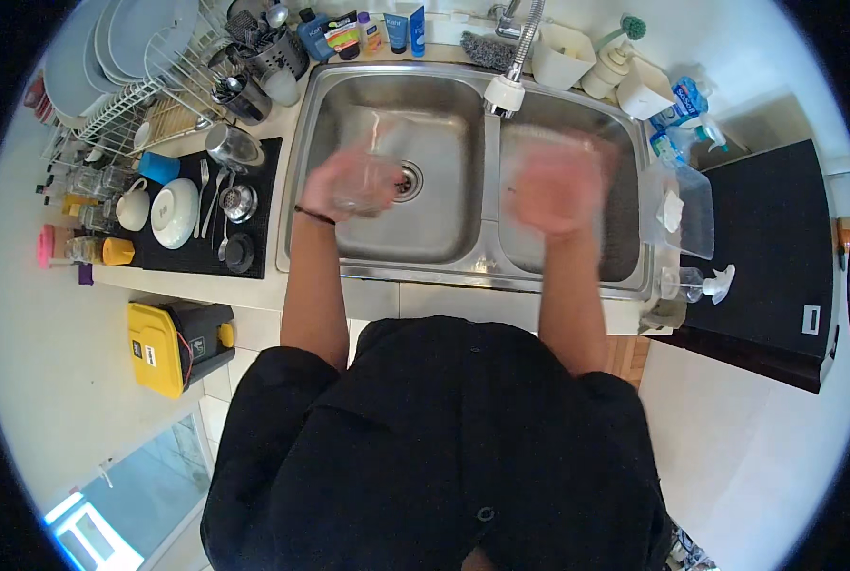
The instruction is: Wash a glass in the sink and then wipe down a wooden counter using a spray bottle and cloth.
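My left hand (346, 184), with a dark band at its wrist, is over the left basin of a steel double sink (439, 243). It is closed around a clear glass (368, 187), blurred by motion. Over the right basin is my right hand (564, 184), strongly blurred; its fingers and whether it holds anything cannot be made out. A faucet spray head (503, 95) hangs over the divider, between and beyond my hands.
Left of the sink, a black drying mat (271, 207) bears a steel cup, a bowl and cutlery. Behind it stands a dish rack (121, 107) with plates. Toiletries line the back ledge. A clear plastic container (696, 214) and a spray bottle (690, 284) stand at the right.
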